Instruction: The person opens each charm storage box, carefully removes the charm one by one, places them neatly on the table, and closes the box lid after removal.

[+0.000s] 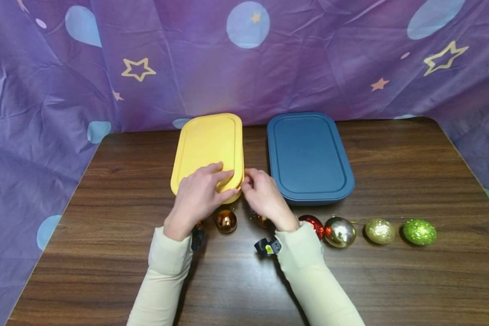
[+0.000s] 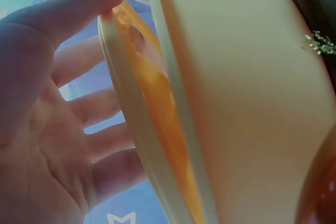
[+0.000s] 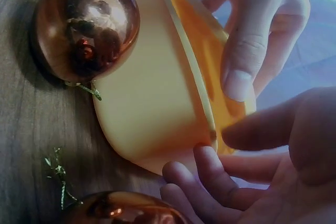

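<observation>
A yellow food container [image 1: 230, 199] stands left of centre, its yellow lid [image 1: 209, 145] raised from the rim at the near right corner. The left wrist view shows a gap between lid [image 2: 142, 114] and container wall [image 2: 236, 77]. My left hand [image 1: 199, 192] grips that lid edge, thumb on the rim and fingers spread over the top. At the same corner my right hand [image 1: 265, 192] holds the container's rim, its thumb by the lid edge and curled fingertips [image 3: 206, 156] against the rim. Copper ball ornaments [image 1: 226, 221] lie just in front.
A blue container [image 1: 309, 156] with its lid on stands to the right. Along the row to its front lie a red ball [image 1: 313, 225], a silver ball [image 1: 340, 232], a gold glitter ornament [image 1: 380, 231] and a green one [image 1: 419, 232]. A purple cloth [image 1: 195, 54] hangs behind the table.
</observation>
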{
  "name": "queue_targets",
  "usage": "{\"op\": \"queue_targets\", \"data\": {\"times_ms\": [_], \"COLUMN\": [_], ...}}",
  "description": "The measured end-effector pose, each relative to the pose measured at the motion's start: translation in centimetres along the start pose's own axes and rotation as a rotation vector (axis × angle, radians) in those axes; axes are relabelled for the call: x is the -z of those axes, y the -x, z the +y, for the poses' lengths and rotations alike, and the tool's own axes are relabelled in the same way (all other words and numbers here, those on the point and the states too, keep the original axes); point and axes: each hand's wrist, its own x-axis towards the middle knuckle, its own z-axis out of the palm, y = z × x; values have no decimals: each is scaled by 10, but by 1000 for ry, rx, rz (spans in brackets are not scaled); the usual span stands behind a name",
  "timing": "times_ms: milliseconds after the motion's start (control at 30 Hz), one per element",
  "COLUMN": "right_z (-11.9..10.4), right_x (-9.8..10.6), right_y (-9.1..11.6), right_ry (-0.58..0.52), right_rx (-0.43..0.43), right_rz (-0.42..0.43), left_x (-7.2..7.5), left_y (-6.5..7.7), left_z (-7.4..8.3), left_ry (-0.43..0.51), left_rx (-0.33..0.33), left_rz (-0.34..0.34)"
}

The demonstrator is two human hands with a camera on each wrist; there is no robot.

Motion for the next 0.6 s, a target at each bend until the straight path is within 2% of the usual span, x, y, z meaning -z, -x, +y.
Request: {"op": "queue_targets", "data": {"times_ms": [600], "right_z": [-1], "right_x": [3], "right_y": [0], "right_ry": [-22], "right_rx": [-47], "right_rz": [4], "left_x": [-7], "left_y": [0], "left_z": [7], "left_ry": [-66], "left_rx": [-18], "left_rz": [-5]}}
